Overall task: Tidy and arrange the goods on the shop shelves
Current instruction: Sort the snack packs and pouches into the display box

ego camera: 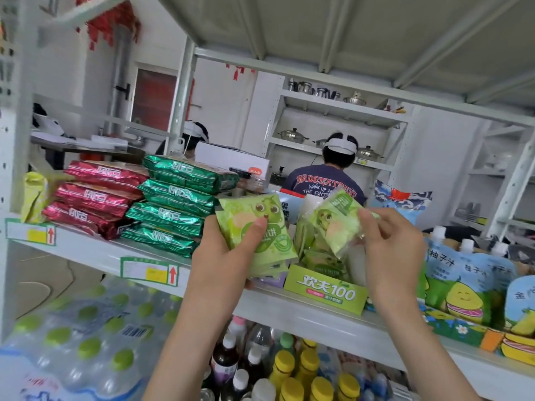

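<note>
Right hand (390,247): fingers (368,224) curled, pinching one green sachet (333,224) by its right edge, long axis tilted up-left.
Display box (324,289): directly below those fingers, open-topped, part filled, nearer this hand.
Left hand (225,256): clasps a sachet stack (249,227) just left of the box.
Foil packs (173,198) crowd the left and juice pouches (463,273) the right, with the shelf (92,254) lip below.

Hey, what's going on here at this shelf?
A person is sorting snacks on a shop shelf. Their left hand grips a small stack of green snack packets, thumb on the front one. Their right hand pinches a single green packet above the green display box, which holds more of them. Foil packs sit stacked to the left, juice pouches to the right.
</note>
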A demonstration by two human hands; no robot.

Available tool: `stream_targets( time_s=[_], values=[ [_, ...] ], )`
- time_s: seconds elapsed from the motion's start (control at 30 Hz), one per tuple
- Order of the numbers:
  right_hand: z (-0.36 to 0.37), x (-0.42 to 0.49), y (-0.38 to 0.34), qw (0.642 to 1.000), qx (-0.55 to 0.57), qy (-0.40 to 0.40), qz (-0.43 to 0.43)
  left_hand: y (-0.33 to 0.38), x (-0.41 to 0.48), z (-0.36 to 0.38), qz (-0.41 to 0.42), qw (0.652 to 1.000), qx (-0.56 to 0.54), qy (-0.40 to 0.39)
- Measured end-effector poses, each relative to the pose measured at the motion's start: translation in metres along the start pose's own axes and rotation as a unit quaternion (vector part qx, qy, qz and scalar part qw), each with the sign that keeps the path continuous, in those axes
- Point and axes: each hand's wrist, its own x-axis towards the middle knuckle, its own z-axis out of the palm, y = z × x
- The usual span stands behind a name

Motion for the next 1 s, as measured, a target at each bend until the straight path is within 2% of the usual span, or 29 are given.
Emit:
stream_targets(
  time_s=[0.13,0.4,0.47,0.77,1.0],
  values=[
    [-0.027,-0.027,-0.007,0.984,0.134,-0.039,0.107,0.001,-0.005,0.006,0.000,1.000,0.002,-0.022],
    [-0.043,-0.053,0.018,0.925,0.295,-0.002,0.239,0.000,-0.011,0.018,-0.023,0.998,-0.001,-0.060],
    [-0.045,-0.057,0.020,0.916,0.320,0.014,0.243,-0.001,-0.012,0.021,-0.036,0.997,-0.005,-0.061],
    [-0.053,-0.065,0.017,0.927,0.314,0.042,0.201,-0.004,-0.019,0.041,-0.015,0.999,0.006,-0.052],
    [-0.059,-0.069,0.006,0.916,0.354,0.015,0.189,0.003,-0.029,0.055,-0.001,0.999,0.002,-0.038]
  ],
)
